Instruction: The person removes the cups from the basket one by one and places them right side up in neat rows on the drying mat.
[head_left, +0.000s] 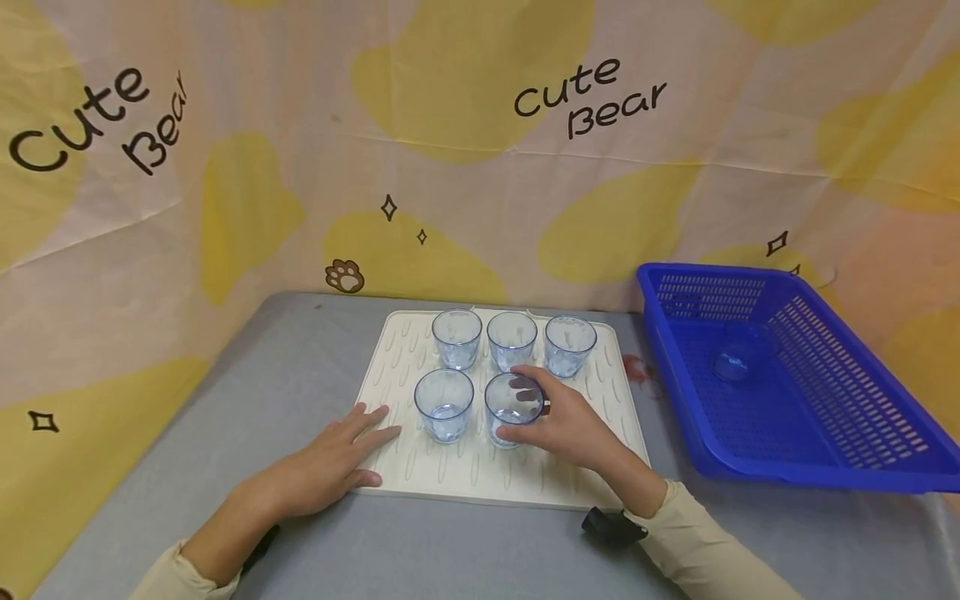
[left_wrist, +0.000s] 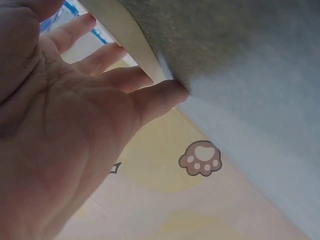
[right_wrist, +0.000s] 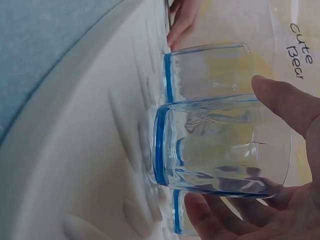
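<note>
My right hand grips a clear drinking glass at the front of the white ridged mat. In the right wrist view, the thumb lies along one side of this glass and the fingers along the other. Its blue-tinted base is right at the mat surface. Just left of it stands another upright glass. Three more glasses form a row behind them. My left hand rests at the mat's left edge, fingers extended and spread, holding nothing; its fingertips are at the mat's rim.
A blue plastic basket with slotted walls stands to the right, and a glass lies inside it. Grey cloth covers the table. Behind it hangs a patterned curtain. A black strap piece is at the right wrist.
</note>
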